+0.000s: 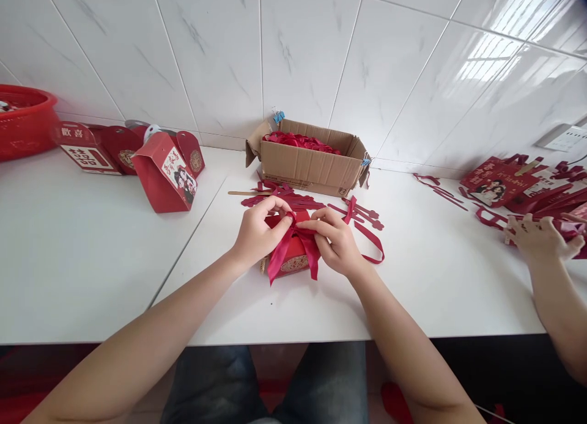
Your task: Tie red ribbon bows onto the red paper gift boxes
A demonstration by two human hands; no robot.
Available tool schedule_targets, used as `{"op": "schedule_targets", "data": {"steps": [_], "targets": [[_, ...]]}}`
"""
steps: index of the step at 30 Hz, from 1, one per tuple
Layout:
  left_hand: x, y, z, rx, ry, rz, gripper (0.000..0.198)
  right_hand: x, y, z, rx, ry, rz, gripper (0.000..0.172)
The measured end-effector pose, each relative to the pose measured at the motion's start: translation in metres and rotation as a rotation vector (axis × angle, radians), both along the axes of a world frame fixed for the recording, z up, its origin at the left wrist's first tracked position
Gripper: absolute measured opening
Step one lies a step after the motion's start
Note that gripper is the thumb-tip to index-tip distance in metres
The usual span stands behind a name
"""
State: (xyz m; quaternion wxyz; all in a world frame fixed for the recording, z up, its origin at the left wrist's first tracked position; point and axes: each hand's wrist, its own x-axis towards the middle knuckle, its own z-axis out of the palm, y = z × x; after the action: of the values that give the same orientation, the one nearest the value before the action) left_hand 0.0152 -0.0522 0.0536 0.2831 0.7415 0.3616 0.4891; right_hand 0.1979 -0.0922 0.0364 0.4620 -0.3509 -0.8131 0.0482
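A small red gift box (293, 263) with a round gold pattern stands on the white table in front of me. Dark red satin ribbon (280, 256) is tied at its top, with two tails hanging down the front. From the left, my left hand (263, 225) pinches the ribbon near the knot between thumb and fingers. My right hand (334, 239) closes on the ribbon at the right side of the knot, its fingertips partly hiding the bow. Behind both hands lies a pile of flat dark red strips (293, 198).
A cardboard box (312, 161) of red ribbon stands by the tiled wall. Folded red gift boxes (165, 173) and a red basin (25, 121) are at the left. At the right, a co-worker's hand (541, 237) rests near red gift bags (499, 182). A ribbon loop (373, 244) lies nearby.
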Motion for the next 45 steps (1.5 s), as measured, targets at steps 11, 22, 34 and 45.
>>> {"op": "schedule_targets", "data": {"steps": [11, 22, 34, 45], "targets": [[-0.005, 0.002, 0.000, 0.059, 0.061, 0.000, 0.009, 0.004, -0.002, 0.001, -0.017, 0.001, -0.032, 0.045], [-0.009, 0.007, 0.002, 0.283, 0.173, 0.101, 0.011, 0.005, -0.003, 0.003, -0.103, -0.001, 0.062, 0.041], [-0.008, 0.008, -0.007, 0.324, 0.190, 0.176, 0.018, 0.007, -0.004, 0.007, -0.199, -0.031, 0.050, 0.036], [-0.012, 0.015, -0.005, 0.274, 0.130, 0.047, 0.011, 0.008, -0.002, 0.002, -0.081, 0.039, -0.037, 0.039]]}}
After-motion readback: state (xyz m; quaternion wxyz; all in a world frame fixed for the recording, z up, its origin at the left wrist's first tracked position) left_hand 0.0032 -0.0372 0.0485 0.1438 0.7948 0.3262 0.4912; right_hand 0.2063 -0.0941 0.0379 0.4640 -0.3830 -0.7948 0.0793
